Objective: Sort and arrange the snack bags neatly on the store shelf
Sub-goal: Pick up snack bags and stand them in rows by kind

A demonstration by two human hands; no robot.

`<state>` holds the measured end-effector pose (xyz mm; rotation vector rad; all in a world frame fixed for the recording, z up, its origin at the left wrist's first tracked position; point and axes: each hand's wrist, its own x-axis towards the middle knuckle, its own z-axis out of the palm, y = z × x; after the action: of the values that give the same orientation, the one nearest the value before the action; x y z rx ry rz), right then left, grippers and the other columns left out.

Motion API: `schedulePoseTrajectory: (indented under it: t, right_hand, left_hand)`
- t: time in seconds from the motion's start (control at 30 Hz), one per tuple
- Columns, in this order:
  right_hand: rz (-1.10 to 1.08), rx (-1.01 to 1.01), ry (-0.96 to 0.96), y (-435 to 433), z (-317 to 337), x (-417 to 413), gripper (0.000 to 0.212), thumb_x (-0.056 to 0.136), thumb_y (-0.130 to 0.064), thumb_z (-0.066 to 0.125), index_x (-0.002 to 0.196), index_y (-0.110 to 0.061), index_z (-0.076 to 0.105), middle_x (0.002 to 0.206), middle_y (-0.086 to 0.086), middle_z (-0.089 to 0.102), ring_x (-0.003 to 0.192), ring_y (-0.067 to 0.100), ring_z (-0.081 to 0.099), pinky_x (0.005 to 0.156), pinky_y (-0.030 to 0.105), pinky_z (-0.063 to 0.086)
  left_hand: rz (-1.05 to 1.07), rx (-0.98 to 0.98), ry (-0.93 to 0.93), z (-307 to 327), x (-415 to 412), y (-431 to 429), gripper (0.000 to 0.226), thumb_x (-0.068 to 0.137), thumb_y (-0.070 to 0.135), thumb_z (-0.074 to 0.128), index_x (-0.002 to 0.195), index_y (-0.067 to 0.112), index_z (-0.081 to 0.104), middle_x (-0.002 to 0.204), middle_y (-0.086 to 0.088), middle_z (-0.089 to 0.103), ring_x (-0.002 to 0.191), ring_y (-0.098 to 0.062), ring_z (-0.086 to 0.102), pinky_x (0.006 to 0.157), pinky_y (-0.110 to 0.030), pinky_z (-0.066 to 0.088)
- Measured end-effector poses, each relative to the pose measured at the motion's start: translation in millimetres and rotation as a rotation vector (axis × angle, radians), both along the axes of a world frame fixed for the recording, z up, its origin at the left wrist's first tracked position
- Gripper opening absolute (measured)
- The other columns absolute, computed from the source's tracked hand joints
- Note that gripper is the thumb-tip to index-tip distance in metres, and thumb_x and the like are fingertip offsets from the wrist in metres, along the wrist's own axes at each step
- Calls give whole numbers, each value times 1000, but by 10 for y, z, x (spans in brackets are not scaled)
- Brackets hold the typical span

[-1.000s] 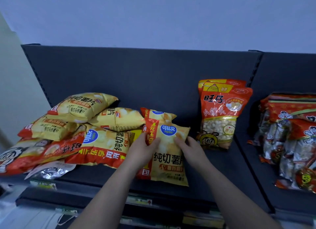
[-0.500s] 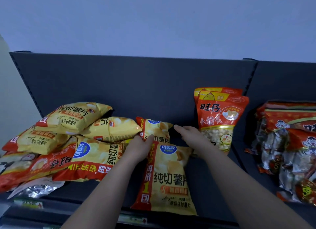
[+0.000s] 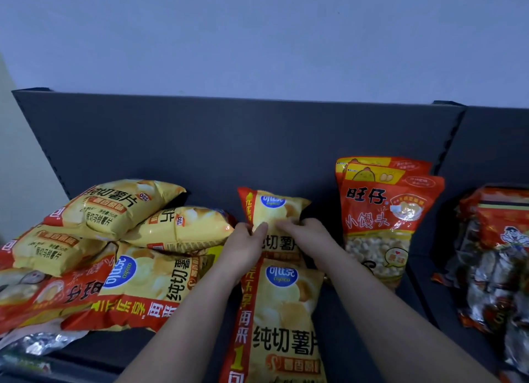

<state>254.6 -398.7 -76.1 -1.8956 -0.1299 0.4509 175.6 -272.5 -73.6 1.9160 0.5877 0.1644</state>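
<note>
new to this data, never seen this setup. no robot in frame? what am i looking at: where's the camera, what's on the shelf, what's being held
There is no machine here: a person works with two bare hands. The view comes from one wide-angle camera worn on the person's head, looking forward and down, so both arms enter from the bottom edge.

The surface is a dark grey store shelf. On its left lies a loose pile of yellow chip bags. In the middle, the front chip bag lies flat, label up. Just behind it, the left hand and right hand both have a grip on the rear chip bag, one at each side. To the right, two red-orange snack bags stand upright, one behind the other. The next shelf section holds red packs.
</note>
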Motion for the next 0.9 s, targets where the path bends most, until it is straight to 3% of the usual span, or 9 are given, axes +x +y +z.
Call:
schedulePoseTrajectory:
  t: [0.1, 0.17, 0.23, 0.33, 0.47, 0.6, 0.77, 0.83, 0.9]
  right_hand:
    - [-102, 133, -172, -72, -3, 44, 56, 71, -44, 79, 117, -19, 59, 106, -4, 68, 95, 15, 66, 83, 38, 57]
    - [-117, 143, -282, -93, -1, 61, 61, 67, -41, 83, 119, -21, 57, 109, -7, 66, 98, 12, 64, 86, 37, 55]
    - [-106, 126, -320, -90, -23, 70, 62, 68, -36, 84, 120, -21, 54, 111, -5, 64, 101, 12, 62, 87, 36, 54]
    - [-113, 102, -277, -95, -107, 107, 63, 69, -34, 83, 123, -20, 53, 117, -2, 63, 105, 15, 62, 91, 38, 54]
    - [-97, 90, -189, -135, -166, 129, 49, 81, -33, 76, 122, -16, 55, 115, -1, 65, 102, 17, 63, 83, 30, 51]
    - [-73, 30, -224, -137, -139, 123, 45, 86, -40, 70, 120, -14, 55, 112, -1, 65, 100, 15, 62, 81, 29, 50]
    - [-80, 3, -282, -211, -78, 19, 54, 87, -46, 66, 126, -11, 53, 116, -1, 63, 99, 14, 60, 66, 20, 45]
    - [-82, -26, -294, -302, -87, -68, 63, 89, -42, 66, 138, -9, 45, 127, 0, 57, 111, 18, 56, 74, 21, 46]
    - [-74, -46, -295, -415, -102, -171, 76, 88, -43, 66, 147, -7, 34, 144, 8, 46, 129, 24, 47, 93, 29, 44]
  left_hand:
    - [9, -50, -180, 51, 11, -54, 42, 97, 40, 51, 132, 19, 41, 118, 0, 60, 98, -12, 61, 82, -32, 53]
    - [-34, -38, -246, 70, 67, -54, 54, 99, 33, 51, 146, 24, 28, 125, 6, 55, 109, -13, 57, 92, -33, 50]
    - [-81, -11, -248, 65, 135, -46, 58, 100, 25, 49, 150, 30, 22, 129, 8, 55, 115, -14, 55, 100, -36, 46]
    - [-97, 12, -176, -12, 227, -22, 56, 100, 19, 47, 148, 33, 23, 128, 5, 58, 112, -16, 57, 100, -36, 46]
    - [-95, 17, -53, -120, 251, -2, 51, 100, 24, 45, 146, 28, 26, 127, -3, 60, 109, -24, 60, 100, -46, 47]
    - [-101, 105, -63, -102, 225, -3, 46, 101, 27, 45, 144, 22, 30, 127, -4, 60, 109, -22, 60, 97, -42, 49]
    - [-149, 207, -75, 26, 58, -35, 29, 101, 31, 44, 128, 20, 42, 119, -1, 62, 98, -13, 61, 85, -35, 53]
    - [-178, 205, -99, 74, -122, -49, 28, 102, 31, 44, 128, 23, 45, 126, -1, 60, 105, -13, 60, 90, -33, 51]
    - [-156, 242, -84, 85, -328, -16, 44, 101, 34, 46, 142, 20, 39, 141, -1, 50, 123, -17, 52, 96, -29, 42]
